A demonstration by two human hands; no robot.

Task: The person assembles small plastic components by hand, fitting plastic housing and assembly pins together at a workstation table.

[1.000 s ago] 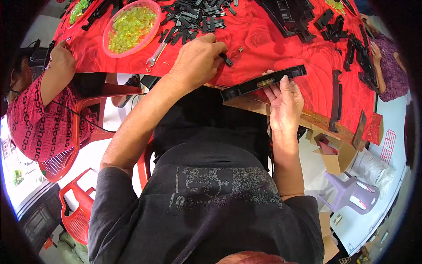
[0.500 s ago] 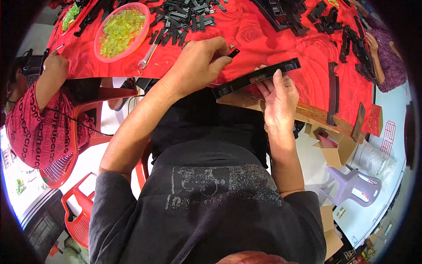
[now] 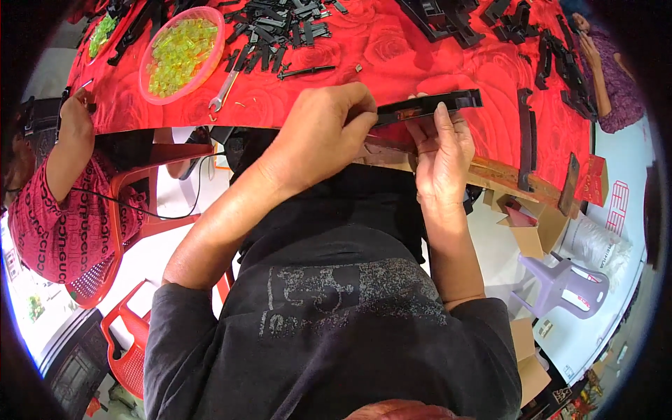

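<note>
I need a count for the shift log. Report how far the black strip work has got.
Done: black strips lie along the red table's right side, though whether they are finished is unclear. In hand: the right hand holds one long black strip at the table edge while the left hand pinches its end. Left: a heap of small black parts by the pink bowl.

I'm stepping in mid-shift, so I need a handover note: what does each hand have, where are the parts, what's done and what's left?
Left hand: pinching the left end of the long black plastic strip.
Right hand: supporting the strip from beneath, at the near edge of the red rose-patterned tablecloth.
Parts: heap of small black plastic pieces, pink bowl of yellow-green bits, metal spanner beyond.
Done: strip in hand.
Left: the heap.
</note>
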